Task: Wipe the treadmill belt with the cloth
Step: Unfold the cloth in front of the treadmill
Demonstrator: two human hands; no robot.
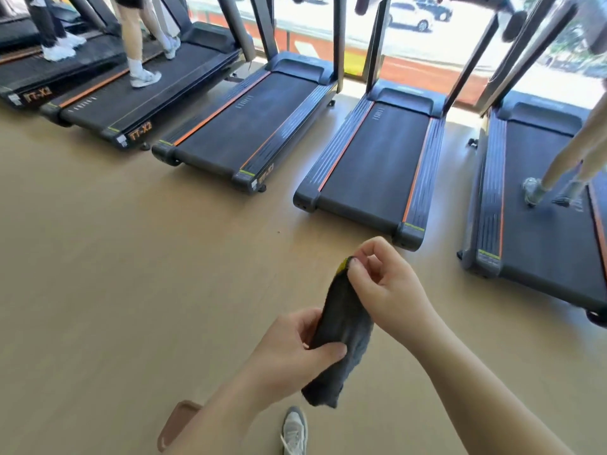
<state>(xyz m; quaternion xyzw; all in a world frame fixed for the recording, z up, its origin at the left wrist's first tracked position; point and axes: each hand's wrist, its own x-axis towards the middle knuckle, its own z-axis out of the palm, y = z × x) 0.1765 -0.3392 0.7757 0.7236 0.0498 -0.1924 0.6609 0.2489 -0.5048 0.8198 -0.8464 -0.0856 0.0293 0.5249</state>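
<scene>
So, I've got the cloth (341, 326) up in the air betw. both hands, well short of the treadmill belt (371, 165): left hand (295, 344) curled round its middle, right hand (387, 284) pinching the top corner (yellow tag (344, 263) there), prob. to shake it flat before wiping. No contact w/ the belt yet; it lies straight ahead across the floor (131, 257).

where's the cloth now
Head view, lower centre: cloth held over the floor, left hand gripping its middle, right hand pinching its top, short of the nearest treadmill.
</scene>
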